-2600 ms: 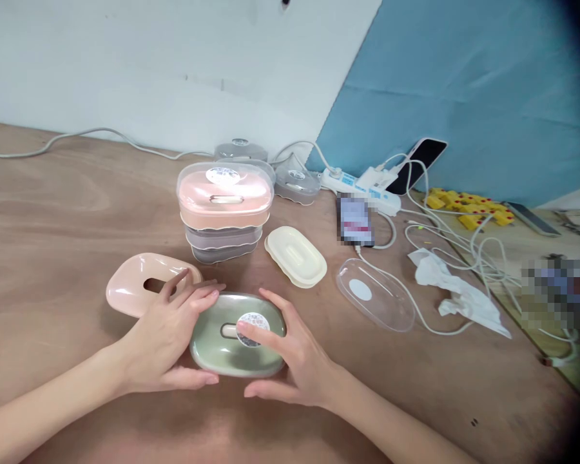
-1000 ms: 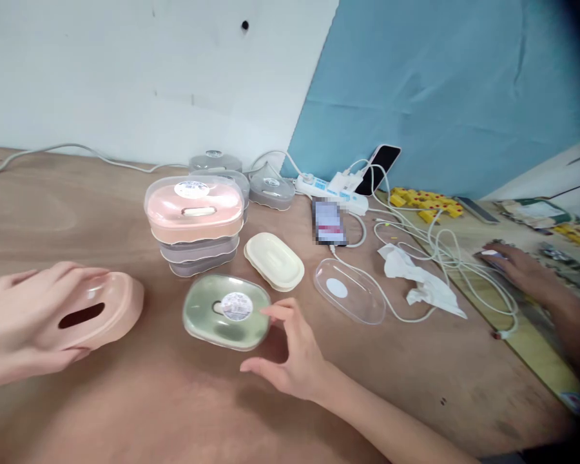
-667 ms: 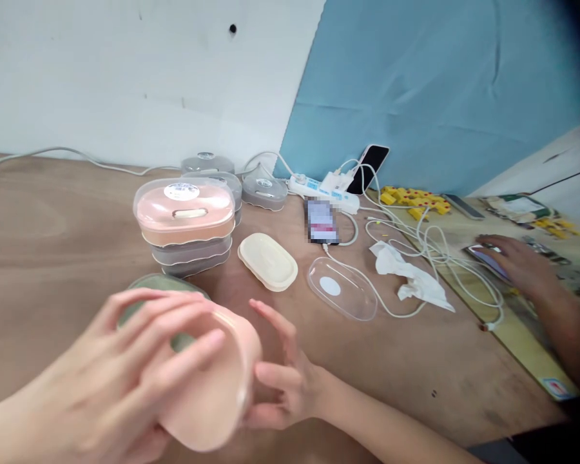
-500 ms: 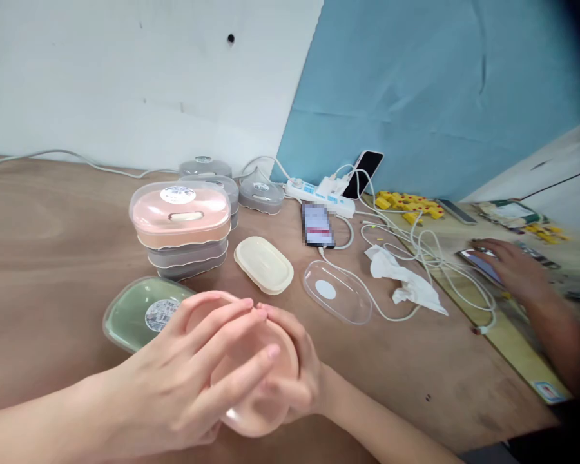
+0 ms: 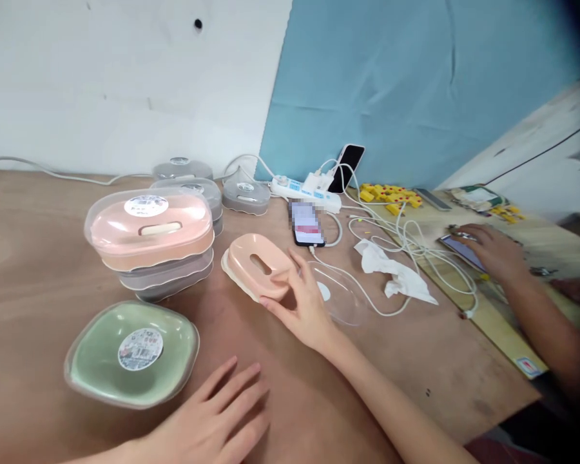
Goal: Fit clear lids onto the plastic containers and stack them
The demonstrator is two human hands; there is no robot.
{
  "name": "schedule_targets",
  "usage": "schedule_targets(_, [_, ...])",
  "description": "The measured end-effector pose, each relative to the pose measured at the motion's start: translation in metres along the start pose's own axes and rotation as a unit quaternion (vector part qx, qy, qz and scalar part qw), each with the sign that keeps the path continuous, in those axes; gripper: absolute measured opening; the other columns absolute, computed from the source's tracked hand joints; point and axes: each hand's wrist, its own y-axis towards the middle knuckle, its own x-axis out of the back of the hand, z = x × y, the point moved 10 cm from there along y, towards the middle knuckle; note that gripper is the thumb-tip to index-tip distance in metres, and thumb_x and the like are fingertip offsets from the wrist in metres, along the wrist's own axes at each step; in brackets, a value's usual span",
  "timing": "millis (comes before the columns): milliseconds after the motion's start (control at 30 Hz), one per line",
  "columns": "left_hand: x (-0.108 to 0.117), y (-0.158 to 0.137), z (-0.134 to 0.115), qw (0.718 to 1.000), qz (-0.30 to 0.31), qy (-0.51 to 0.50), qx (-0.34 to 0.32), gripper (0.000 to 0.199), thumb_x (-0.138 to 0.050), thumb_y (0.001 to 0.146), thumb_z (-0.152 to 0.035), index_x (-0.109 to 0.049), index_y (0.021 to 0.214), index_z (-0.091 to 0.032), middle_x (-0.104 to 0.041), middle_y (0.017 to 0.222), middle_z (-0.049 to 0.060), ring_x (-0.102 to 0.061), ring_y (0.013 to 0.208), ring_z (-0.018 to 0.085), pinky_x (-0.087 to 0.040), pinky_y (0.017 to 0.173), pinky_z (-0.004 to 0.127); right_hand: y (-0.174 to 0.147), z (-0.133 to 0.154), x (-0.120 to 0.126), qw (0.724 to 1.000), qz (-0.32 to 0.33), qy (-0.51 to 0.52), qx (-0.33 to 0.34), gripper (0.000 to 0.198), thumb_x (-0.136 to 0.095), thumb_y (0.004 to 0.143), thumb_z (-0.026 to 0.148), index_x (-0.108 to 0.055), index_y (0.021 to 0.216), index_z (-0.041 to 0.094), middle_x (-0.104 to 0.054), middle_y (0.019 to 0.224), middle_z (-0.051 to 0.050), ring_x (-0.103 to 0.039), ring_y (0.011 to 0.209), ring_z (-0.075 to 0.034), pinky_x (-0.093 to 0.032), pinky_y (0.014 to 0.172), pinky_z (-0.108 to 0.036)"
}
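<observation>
With its thumb and fingers about the near right end of a pink soap dish [image 5: 251, 251], my right hand [image 5: 307, 309] holds it over a cream base [image 5: 228, 265]. A slot runs through the middle of the pink dish, and most of the base is hidden beneath it. My left hand [image 5: 222, 412] is empty, fingers apart, low over the table front. Left of it lies a green dish [image 5: 99, 348] under a clear cover with a round label. Partly behind my right hand, a clear lid [image 5: 345, 296] with a white sticker lies on the table.
At left stands a stack of pink and grey soap boxes [image 5: 169, 277], with more grey boxes [image 5: 245, 196] behind. A power strip [image 5: 307, 195], phone [image 5: 307, 222], white cables, crumpled tissue [image 5: 381, 264] and yellow pieces [image 5: 391, 195] lie further right. Another person's hand [image 5: 497, 254] touches a phone.
The pink dish went from both hands, close to me, forward onto the cream base in my right hand. My left hand let go and drew back toward me. The view shifted slightly.
</observation>
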Motion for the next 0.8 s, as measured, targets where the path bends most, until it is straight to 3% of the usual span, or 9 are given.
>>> schedule_targets(167, [-0.001, -0.002, 0.006, 0.999, -0.044, 0.012, -0.018, 0.02, -0.047, 0.098, -0.025, -0.064, 0.108, -0.021, -0.069, 0.12, 0.004, -0.057, 0.119, 0.025, -0.044, 0.103, 0.042, 0.002, 0.004, -0.013, 0.997, 0.048, -0.051, 0.033, 0.031, -0.055, 0.093, 0.033, -0.055, 0.119, 0.018, -0.043, 0.142, -0.02, -0.044, 0.134, -0.033, -0.046, 0.102, -0.054])
schedule_targets(367, [0.002, -0.002, 0.009, 0.997, -0.083, 0.008, 0.002, 0.017, -0.05, 0.098, -0.027, -0.066, 0.103, -0.024, -0.07, 0.117, -0.001, -0.055, 0.119, 0.022, -0.029, 0.113, 0.04, -0.002, 0.02, -0.012, 0.987, 0.027, -0.078, 0.141, 0.028, -0.054, 0.094, 0.024, -0.062, 0.12, 0.019, -0.042, 0.142, -0.017, -0.035, 0.139, -0.032, -0.041, 0.108, -0.057])
schedule_targets(533, [-0.001, -0.001, 0.012, 0.996, -0.086, -0.006, 0.007, 0.015, -0.054, 0.096, -0.029, -0.066, 0.102, -0.023, -0.07, 0.116, -0.001, -0.053, 0.12, 0.021, -0.017, 0.119, 0.041, -0.003, 0.019, -0.015, 0.987, 0.035, -0.078, 0.135, 0.029, -0.055, 0.094, 0.023, -0.065, 0.12, 0.018, -0.049, 0.136, -0.016, -0.04, 0.135, -0.032, -0.042, 0.107, -0.056])
schedule_targets(800, [-0.001, -0.003, 0.011, 0.996, -0.092, -0.013, 0.003, 0.015, -0.057, 0.095, -0.031, -0.067, 0.101, -0.022, -0.069, 0.116, 0.001, -0.052, 0.12, 0.022, -0.015, 0.119, 0.042, 0.0, 0.024, -0.013, 0.986, 0.01, -0.082, 0.145, 0.028, -0.055, 0.094, 0.026, -0.068, 0.118, 0.021, -0.05, 0.133, -0.017, -0.043, 0.133, -0.033, -0.046, 0.104, -0.055])
